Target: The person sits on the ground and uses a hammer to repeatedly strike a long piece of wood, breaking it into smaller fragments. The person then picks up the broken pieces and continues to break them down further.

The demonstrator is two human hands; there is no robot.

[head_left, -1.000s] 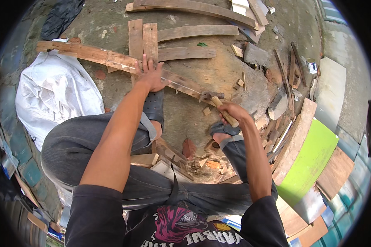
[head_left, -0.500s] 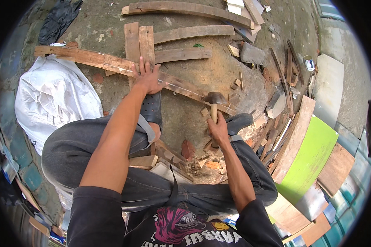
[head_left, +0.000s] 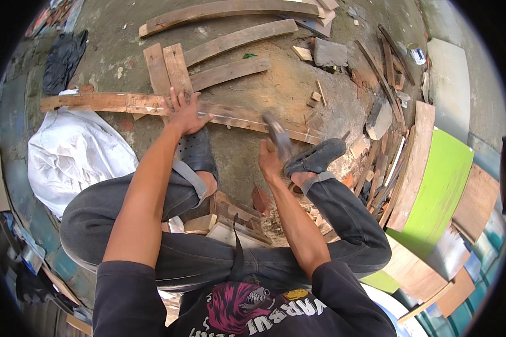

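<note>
A long, worn wooden plank (head_left: 239, 117) lies across in front of me, its left end by a white sack. My left hand (head_left: 184, 114) rests flat on it with the fingers spread, just beyond my left shoe. My right hand (head_left: 270, 161) is wrapped round the handle of a hammer, near my right shoe. The hammer head (head_left: 278, 136) is smeared by motion and appears over the plank's right part. Most of the handle is hidden by the fist. A pale line runs along the plank. Whether a nail is under the hammer I cannot tell.
Beyond the plank lie two short boards (head_left: 177, 67) and several longer beams (head_left: 236, 42). The white sack (head_left: 81, 160) sits at left. Scrap wood, a stone block (head_left: 378, 119) and a green panel (head_left: 439, 188) crowd the right. Wood offcuts (head_left: 236, 222) lie between my legs.
The hammer head has come up off the plank and swung left, with my right hand higher and further left. My left hand stays on the plank. The whole view has turned slightly.
</note>
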